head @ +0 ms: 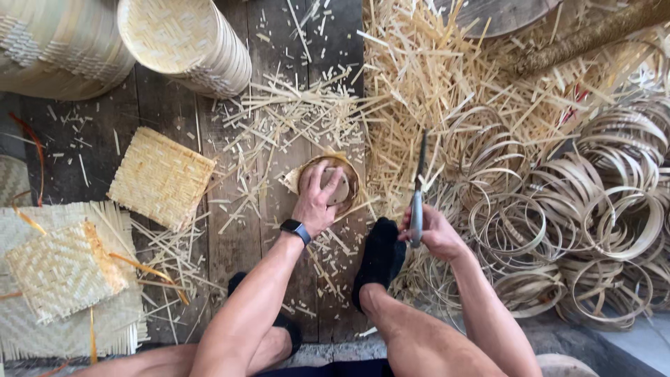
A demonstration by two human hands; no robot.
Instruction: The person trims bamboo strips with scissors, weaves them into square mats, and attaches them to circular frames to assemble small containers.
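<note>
- Small round bamboo basket point(333, 183) sits on the dark wooden floor point(167, 105), centre of frame, among loose bamboo strips point(293, 112).
- Left hand point(317, 199) lies on top of the basket, fingers spread, pressing down.
- Right hand point(434, 230), right of centre, is closed around the handle of a knife point(419, 188); blade points toward the top of the frame.
- Foot in a black sock point(380, 255) rests between the two hands.
- Square woven mat point(160, 176) lies left of the basket.
- Stacked woven baskets point(188, 42) at upper left.
- Pile of bamboo hoops point(593, 216) fills the right side.
</note>
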